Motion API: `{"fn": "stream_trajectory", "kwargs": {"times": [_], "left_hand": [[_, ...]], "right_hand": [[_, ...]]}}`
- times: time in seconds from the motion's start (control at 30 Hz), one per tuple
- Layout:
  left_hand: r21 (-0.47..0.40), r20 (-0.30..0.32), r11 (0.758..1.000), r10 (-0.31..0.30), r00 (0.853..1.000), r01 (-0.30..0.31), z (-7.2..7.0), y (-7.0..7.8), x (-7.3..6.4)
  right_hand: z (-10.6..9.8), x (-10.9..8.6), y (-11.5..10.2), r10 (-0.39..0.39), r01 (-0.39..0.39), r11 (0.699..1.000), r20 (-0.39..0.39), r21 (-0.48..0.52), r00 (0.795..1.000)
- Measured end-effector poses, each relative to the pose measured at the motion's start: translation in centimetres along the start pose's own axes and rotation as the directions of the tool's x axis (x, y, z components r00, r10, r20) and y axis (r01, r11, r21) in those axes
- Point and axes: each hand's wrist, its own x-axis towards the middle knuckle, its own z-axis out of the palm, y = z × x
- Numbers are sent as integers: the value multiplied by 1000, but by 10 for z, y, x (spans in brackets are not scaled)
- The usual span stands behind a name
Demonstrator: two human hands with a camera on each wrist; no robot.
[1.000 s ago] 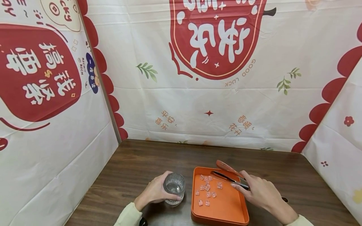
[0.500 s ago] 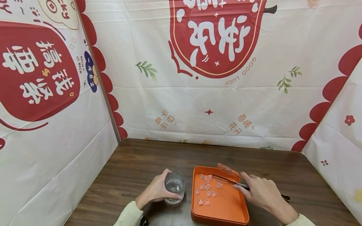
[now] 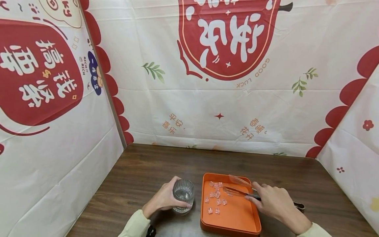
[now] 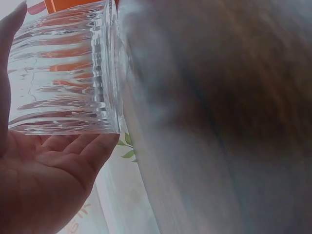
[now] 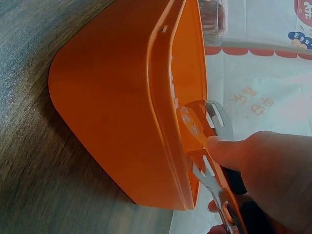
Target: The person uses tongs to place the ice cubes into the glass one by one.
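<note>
My left hand [image 3: 164, 197] grips a clear ribbed drinking glass [image 3: 184, 191], thumb on its near side. In the left wrist view, the fingers [image 4: 97, 151] curl along the glass wall. My right hand [image 3: 276, 202] holds a pair of serving tongs [image 3: 237, 192], with see-through heads and dark handle parts. The tongs' two arms stand apart over the orange tray [image 3: 237, 219]. Several small clear cubes [image 3: 217, 195] lie scattered in the tray's left half. One tongs head partly covers a cube near the middle; whether it touches the cube I cannot tell.
The tray and glass are on a dark wood-grain table [image 3: 165, 161], glass left of tray. White printed cloth [image 3: 207, 105] hangs behind and on both sides. The tongs' looped end [image 3: 299, 206] sticks out past the right hand.
The tongs' heads have come lower and nearer to the front over the tray, turning slightly. My left hand and the glass stay about where they were; the view has shifted slightly.
</note>
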Motion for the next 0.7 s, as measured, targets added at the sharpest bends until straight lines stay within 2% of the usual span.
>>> {"fn": "stream_trajectory", "kwargs": {"times": [0.3,0.7], "left_hand": [[-13,12,1000,16,1000,-16,0,0,0],[-47,31,999,10,999,-8,1,3,-1]], "right_hand": [[1,2,-1,7,-7,1000,67,-8,998],[4,4,-3,6,-6,1000,91,-7,996]]}}
